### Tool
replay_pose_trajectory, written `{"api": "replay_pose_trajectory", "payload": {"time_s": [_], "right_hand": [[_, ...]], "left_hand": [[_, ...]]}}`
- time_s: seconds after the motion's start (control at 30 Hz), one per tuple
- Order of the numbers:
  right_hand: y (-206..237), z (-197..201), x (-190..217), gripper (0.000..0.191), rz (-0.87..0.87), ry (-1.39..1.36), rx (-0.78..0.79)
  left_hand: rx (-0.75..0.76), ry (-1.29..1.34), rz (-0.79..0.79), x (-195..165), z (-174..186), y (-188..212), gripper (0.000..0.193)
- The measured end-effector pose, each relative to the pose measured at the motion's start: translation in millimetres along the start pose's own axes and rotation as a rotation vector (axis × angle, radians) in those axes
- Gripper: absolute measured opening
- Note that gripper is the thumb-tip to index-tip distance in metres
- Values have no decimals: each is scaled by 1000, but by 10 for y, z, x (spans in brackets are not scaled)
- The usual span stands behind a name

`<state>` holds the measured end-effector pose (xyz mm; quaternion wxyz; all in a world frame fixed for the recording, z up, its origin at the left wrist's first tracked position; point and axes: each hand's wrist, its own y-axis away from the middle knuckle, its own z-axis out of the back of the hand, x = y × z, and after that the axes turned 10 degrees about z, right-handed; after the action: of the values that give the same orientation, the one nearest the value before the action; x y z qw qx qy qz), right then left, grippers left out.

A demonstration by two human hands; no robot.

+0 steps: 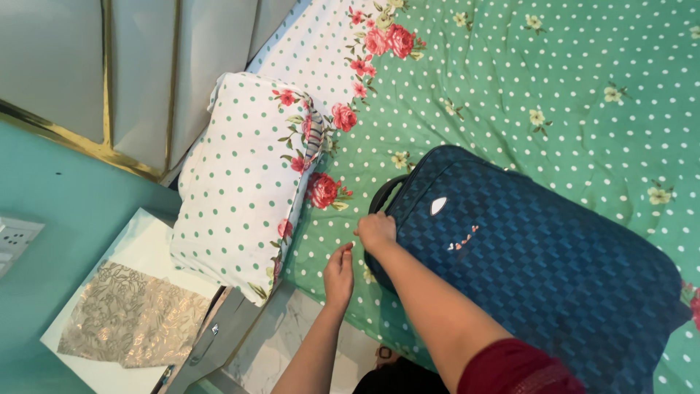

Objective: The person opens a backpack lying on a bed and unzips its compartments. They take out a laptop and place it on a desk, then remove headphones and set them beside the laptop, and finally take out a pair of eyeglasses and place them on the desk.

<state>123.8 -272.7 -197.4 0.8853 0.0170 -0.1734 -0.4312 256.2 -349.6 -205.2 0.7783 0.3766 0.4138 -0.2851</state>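
Right hand (377, 232) is curled closed on the near corner of the dark blue suitcase (532, 270), just below its handle (382, 192). The suitcase lies flat on the green dotted bedsheet (569, 87). Left hand (338, 274) hovers loosely open, fingers half bent, just beside that corner. A white dotted pillow (240, 182) sits near.

A dark blue suitcase (539, 270) of soft fabric with a woven checker pattern lies flat on the bed, its broad face up and its long side running slantwise from the upper left toward the lower right. A small pale badge and a tiny pinkish mark sit on that face. A dark carry handle (382, 193) arches off its upper left end.
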Motion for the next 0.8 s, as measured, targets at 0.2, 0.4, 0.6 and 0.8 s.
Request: {"api": "replay_pose_trajectory", "payload": {"time_s": [0.2,0.4,0.6,0.8], "right_hand": [[5,-228,129,26,177,-35,-6],[554,-506,203,29,571,240,-133],[1040,-305,201,19,674,460,13],[1088,-320,155,18,640,384,94]], "left_hand": [[-74,-115,-294,-65,37,-155,38],[125,-212,-140,-125,-41,-189,45],[251,-122,139,-210,-185,-138,48],[134,-108,109,-253,-199,-41,49]]}}
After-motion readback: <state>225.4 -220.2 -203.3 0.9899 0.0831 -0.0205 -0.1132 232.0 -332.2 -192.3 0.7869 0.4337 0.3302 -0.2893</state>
